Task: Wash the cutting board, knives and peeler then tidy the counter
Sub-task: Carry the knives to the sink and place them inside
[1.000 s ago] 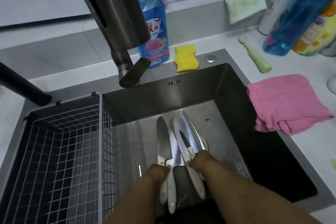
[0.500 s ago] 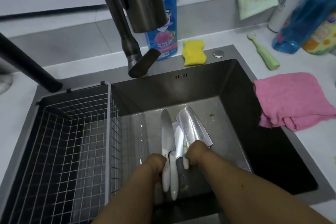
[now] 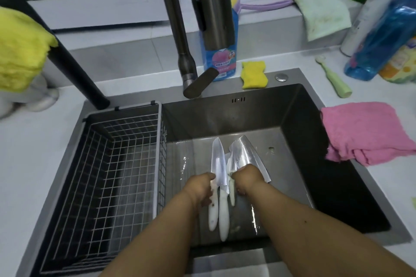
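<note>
- Sink (image 3: 299,123): holds the work low in the basin, likely so drips stay inside; tap (image 3: 198,83) overhead, no stream visible.
- Basket (image 3: 126,132): hung in the left part of the sink, nothing in it; probably meant for washed pieces.
- Knives (image 3: 225,164): fanned blades pointing away, white handles toward the body, probably to keep edges clear of the wrists.
- Left hand (image 3: 200,189): closed around two handles near the blade bases.
- Right hand (image 3: 247,177): curled on the widest blade's heel and a short handle.
- Sponge (image 3: 254,71): on the rim behind, untouched.
- Board, peeler: not in view.
</note>
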A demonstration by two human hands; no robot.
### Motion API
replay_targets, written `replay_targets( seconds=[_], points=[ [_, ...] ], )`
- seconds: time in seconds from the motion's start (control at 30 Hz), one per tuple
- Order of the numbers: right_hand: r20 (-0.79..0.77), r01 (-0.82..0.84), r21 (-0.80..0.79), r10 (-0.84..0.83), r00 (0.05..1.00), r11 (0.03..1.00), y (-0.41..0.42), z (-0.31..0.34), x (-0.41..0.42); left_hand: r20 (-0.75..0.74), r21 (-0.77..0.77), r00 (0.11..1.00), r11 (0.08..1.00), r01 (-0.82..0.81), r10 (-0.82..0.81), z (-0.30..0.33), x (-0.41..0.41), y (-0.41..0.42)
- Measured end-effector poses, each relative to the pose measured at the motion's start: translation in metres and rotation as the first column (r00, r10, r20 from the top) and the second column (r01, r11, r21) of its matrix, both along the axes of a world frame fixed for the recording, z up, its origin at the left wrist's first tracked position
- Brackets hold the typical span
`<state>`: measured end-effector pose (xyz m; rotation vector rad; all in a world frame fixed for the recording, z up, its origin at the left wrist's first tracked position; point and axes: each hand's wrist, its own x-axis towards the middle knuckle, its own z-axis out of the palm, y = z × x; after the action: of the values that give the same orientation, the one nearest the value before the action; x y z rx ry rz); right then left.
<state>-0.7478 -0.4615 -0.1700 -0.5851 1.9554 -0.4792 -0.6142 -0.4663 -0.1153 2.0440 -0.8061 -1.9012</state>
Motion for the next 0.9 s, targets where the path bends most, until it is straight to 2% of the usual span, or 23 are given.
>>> replay_targets(
  seconds=[0.17, 0.37, 0.67, 0.9],
  points=[
    [0.041, 0.125, -0.165, -0.120, 0.992, 0.978, -0.007, 0.030, 0.020, -0.067, -0.072, 0.998, 0.997, -0.006, 0.002, 0.031, 0.011, -0.001],
    [0.054, 0.199, -0.467, -0.196, 0.979, 0.862, -0.018, 0.092, 0.067, -0.196, -0.176, 0.978, 0.979, -0.104, 0.068, 0.073, 0.042, -0.001],
    [0.076, 0.054, -0.609, -0.010, 0.997, 0.791, -0.015, 0.164, 0.183, -0.288, -0.357, 0.934, 0.882, -0.308, 0.210, 0.128, 0.152, 0.024],
    [0.183, -0.084, -0.605, 0.241, 0.953, 0.792, 0.014, 0.188, 0.313, -0.268, -0.371, 0.834, 0.747, -0.552, 0.482, 0.150, 0.277, 0.068]
  ],
)
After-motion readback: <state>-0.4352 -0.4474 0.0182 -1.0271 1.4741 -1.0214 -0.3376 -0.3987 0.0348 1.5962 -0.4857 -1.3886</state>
